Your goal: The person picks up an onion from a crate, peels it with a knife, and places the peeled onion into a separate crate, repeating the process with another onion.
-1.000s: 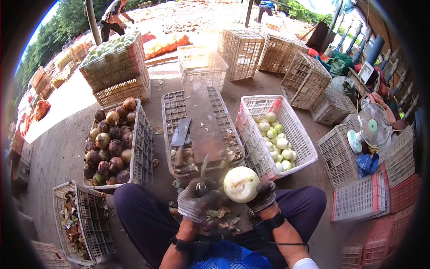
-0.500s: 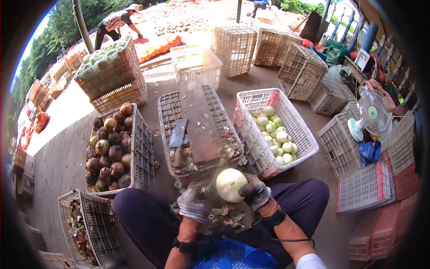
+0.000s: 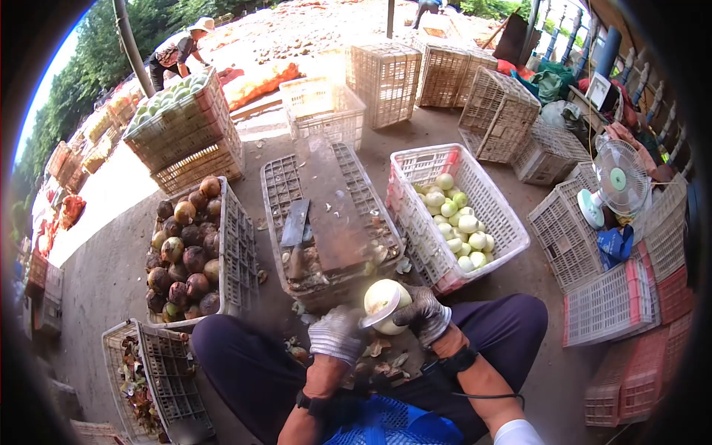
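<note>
In front of my lap, my right hand (image 3: pixel 421 317) in a dirty grey glove is wrapped round the side of a pale round vegetable (image 3: pixel 383 295), which looks like a peeled onion. My left hand (image 3: pixel 335 334), in a striped glove, is closed on a thin pale blade-like tool (image 3: pixel 382 311) that lies across the vegetable's lower left side; its handle is hidden in the fist. Brown scraps of peel (image 3: pixel 382 363) lie on the ground below both hands. A cleaver (image 3: pixel 295 226) rests beside a worn board (image 3: pixel 334 215) on an upturned crate (image 3: pixel 277 174).
Dark unpeeled round vegetables (image 3: pixel 194 259) fill a crate to my left. To the right, a white crate (image 3: pixel 512 248) holds pale peeled ones. A crate with scraps (image 3: pixel 137 386) stands at lower left, a fan (image 3: pixel 619 178) at right. One person (image 3: pixel 174 53) bends down outside.
My left hand has moved right, up to the vegetable, bringing the pale blade-like tool across it. My right hand has shifted slightly right, and the vegetable has turned.
</note>
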Tool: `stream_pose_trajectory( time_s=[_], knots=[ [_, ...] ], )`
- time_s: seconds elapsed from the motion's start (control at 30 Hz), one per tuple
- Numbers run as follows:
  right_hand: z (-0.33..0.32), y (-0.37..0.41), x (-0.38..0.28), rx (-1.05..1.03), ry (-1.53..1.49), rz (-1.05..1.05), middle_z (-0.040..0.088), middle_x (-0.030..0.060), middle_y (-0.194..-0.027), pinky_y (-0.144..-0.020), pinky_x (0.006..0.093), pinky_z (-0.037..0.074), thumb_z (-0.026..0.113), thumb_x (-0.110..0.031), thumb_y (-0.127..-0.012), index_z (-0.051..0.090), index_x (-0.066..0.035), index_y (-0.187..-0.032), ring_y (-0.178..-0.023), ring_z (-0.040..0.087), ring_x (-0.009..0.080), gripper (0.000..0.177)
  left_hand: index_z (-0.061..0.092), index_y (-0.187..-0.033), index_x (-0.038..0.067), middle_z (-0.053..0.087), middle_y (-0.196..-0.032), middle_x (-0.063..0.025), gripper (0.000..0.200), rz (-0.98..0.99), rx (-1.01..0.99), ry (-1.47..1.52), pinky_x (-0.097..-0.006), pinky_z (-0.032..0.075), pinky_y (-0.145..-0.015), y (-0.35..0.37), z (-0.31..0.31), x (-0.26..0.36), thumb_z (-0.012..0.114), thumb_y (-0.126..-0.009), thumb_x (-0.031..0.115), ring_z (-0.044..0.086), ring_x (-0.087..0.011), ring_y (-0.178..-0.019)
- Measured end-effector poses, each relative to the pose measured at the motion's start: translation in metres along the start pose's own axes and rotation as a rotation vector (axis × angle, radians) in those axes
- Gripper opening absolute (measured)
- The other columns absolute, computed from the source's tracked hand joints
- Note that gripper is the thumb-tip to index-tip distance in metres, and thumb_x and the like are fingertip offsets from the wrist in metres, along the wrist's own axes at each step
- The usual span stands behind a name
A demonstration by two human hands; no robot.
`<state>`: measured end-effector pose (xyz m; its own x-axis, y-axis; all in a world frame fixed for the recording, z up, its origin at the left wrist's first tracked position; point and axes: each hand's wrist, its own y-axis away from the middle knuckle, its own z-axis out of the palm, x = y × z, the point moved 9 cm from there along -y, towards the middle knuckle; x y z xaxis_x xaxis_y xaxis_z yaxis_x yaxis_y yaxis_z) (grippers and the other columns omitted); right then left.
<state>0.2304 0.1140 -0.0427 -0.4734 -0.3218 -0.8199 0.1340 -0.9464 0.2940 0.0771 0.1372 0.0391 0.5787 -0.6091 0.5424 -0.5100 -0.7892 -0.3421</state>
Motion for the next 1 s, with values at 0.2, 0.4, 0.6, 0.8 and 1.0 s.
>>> stream_pose_trajectory(
  time_s=[0.2, 0.4, 0.6, 0.8, 1.0],
  knots=[
    [0.01, 0.004, -0.007, -0.003, -0.032, 0.002, 0.066, 0.0115, -0.109, -0.094, 0.0353, 0.047, 0.082, -0.009, -0.05, 0.055, 0.005, -0.124, -0.099, 0.063, 0.0239, 0.08, 0.068, -0.089, 0.012, 0.063, -0.08, -0.0127, 0.021, -0.177, -0.044, -0.11, -0.0448, 0.049, -0.064, 0.0, 0.006, -0.024, 0.067, -0.069, 0.017, 0.062, -0.0348, -0.074],
    [0.009, 0.004, -0.013, 0.027, -0.039, -0.024, 0.066, 0.0113, -0.11, -0.094, 0.0351, 0.047, 0.082, -0.009, -0.049, 0.055, 0.005, -0.124, -0.1, 0.063, 0.0241, 0.08, 0.068, -0.093, 0.013, 0.066, -0.088, -0.0137, 0.03, -0.245, 0.037, -0.056, -0.0459, 0.05, -0.067, 0.007, 0.005, -0.044, 0.074, -0.069, 0.03, 0.065, -0.0344, -0.079],
    [0.002, 0.008, -0.013, -0.02, -0.132, -0.046, 0.065, 0.0133, -0.112, -0.098, 0.0374, 0.046, 0.078, -0.01, -0.055, 0.052, 0.006, -0.126, -0.103, 0.062, 0.0258, 0.077, 0.069, -0.092, 0.009, 0.067, -0.082, -0.0147, 0.022, -0.592, -0.166, 0.203, -0.0408, 0.051, -0.067, 0.015, 0.023, -0.07, 0.069, -0.07, 0.014, 0.064, -0.0341, -0.077],
    [0.002, 0.013, -0.014, -0.01, -0.519, -0.021, 0.061, 0.0184, -0.116, -0.101, 0.0441, 0.046, 0.067, -0.004, -0.058, 0.051, 0.007, -0.123, -0.108, 0.059, 0.0325, 0.068, 0.069, -0.093, 0.01, 0.064, -0.081, -0.0133, 0.03, -0.24, -0.058, 0.083, -0.0407, 0.05, -0.065, 0.012, 0.009, -0.04, 0.076, -0.065, 0.017, 0.064, -0.0334, -0.074],
    [-0.044, 0.004, 0.008, 0.047, -0.613, -0.108, 0.057, 0.0187, -0.125, -0.105, 0.0458, 0.043, 0.067, -0.005, -0.057, 0.047, 0.003, -0.131, -0.115, 0.056, 0.0342, 0.077, 0.067, -0.097, 0.009, 0.066, -0.089, -0.0149, 0.03, -0.034, -0.13, 0.058, -0.0421, 0.052, -0.07, 0.011, -0.001, -0.006, 0.074, -0.07, 0.02, 0.064, -0.0347, -0.082]
  ],
)
